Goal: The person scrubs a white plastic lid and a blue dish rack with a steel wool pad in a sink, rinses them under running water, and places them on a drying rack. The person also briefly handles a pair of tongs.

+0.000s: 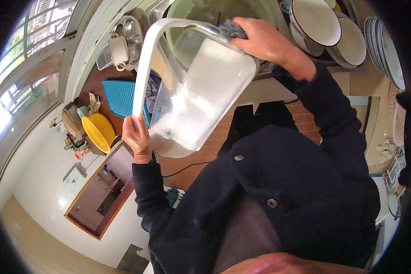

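A clear plastic container (215, 85) with a broad white rim (144, 65) is held tilted in front of me, with a wet shine on its walls. My left hand (137, 137) grips the white rim at its lower left end. At the far upper side, my right hand (260, 39) clasps a dark grey scouring pad (232, 30) against the container's edge. Behind it, partly covered by the container, stands a pale green basin (272, 17) with cloudy water in it.
White bowls with dark rims (316, 22) and a stack of plates (385, 51) stand at right. On the left counter are a blue ribbed tray (118, 97), a yellow basin (101, 132) and a steel compartment tray (134, 44). A black cord (186, 167) crosses below the container.
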The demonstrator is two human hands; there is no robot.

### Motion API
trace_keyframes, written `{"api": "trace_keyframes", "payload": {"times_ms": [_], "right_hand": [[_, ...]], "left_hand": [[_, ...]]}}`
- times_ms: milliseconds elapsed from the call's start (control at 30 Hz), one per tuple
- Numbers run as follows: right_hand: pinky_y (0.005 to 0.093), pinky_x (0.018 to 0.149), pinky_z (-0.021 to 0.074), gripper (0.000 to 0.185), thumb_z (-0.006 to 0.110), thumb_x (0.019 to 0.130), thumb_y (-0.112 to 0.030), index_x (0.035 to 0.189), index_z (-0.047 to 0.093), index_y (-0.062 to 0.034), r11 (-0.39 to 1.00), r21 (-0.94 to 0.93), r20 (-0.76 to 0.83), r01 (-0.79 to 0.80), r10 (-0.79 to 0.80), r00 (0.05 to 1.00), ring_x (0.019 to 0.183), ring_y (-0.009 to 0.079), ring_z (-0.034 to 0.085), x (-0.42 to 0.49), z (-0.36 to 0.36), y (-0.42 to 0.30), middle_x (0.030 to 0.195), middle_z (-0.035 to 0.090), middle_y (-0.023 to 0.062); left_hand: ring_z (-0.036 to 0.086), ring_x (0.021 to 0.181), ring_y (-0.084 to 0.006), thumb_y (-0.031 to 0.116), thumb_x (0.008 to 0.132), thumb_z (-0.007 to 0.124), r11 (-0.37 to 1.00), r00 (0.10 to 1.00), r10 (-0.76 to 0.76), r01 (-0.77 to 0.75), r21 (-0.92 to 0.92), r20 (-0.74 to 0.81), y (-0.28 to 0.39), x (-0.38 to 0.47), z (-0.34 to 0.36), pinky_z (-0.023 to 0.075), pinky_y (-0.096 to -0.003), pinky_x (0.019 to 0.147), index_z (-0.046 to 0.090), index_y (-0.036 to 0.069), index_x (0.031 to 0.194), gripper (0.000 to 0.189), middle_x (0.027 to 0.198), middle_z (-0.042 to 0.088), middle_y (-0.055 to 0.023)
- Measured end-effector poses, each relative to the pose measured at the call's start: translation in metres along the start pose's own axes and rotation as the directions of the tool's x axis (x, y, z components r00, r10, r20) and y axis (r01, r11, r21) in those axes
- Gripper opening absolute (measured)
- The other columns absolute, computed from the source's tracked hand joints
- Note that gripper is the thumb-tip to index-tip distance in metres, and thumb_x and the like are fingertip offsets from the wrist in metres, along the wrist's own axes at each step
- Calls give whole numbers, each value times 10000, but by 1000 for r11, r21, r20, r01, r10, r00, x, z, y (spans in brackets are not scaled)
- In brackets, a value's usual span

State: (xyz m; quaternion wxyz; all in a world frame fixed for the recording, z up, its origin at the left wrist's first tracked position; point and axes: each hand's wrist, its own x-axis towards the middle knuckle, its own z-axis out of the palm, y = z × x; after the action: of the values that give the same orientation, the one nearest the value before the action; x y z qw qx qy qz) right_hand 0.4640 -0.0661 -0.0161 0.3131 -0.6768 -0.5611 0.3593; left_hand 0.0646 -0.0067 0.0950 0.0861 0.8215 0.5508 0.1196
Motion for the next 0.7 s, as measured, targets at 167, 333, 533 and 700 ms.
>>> {"api": "trace_keyframes", "payload": {"times_ms": [167, 333, 533, 700], "right_hand": [[414, 818, 484, 466, 678, 797, -232, 1155, 571, 46, 994, 108, 36, -7, 3, 999, 952, 404, 624, -5, 2, 12, 1042, 639, 261], [436, 872, 481, 529, 717, 776, -262, 1191, 574, 34, 996, 40, -173, 77, -69, 983, 1008, 395, 614, 33, 17, 2, 1085, 632, 255], [393, 900, 484, 613, 728, 731, -238, 1254, 551, 27, 991, 126, 205, 44, -69, 976, 1010, 328, 637, 51, -1, 20, 1080, 661, 203], [387, 751, 500, 435, 688, 734, -218, 1083, 631, 35, 982, 30, 118, -189, 184, 976, 849, 303, 639, 82, 14, 50, 909, 670, 193]], "left_hand": [[344, 527, -184, 297, 921, 630, 993, 992, 120, -120, -12, 46, 2, 2, 0, 309, -328, 485, 411, 23, 700, 414, 617, 350, -83], [353, 522, -168, 279, 932, 621, 994, 995, 103, -103, -24, -5, 6, 2, -6, 306, -323, 481, 392, 31, 682, 420, 589, 347, -68], [377, 521, -162, 275, 939, 612, 997, 999, -36, 38, -69, 29, 4, -2, -2, 319, -319, 483, 426, 26, 692, 396, 566, 392, -52], [390, 540, -165, 277, 939, 607, 1000, 999, -3, 2, -16, -47, 0, -8, -7, 339, -321, 500, 455, 25, 711, 372, 590, 413, -62]]}}
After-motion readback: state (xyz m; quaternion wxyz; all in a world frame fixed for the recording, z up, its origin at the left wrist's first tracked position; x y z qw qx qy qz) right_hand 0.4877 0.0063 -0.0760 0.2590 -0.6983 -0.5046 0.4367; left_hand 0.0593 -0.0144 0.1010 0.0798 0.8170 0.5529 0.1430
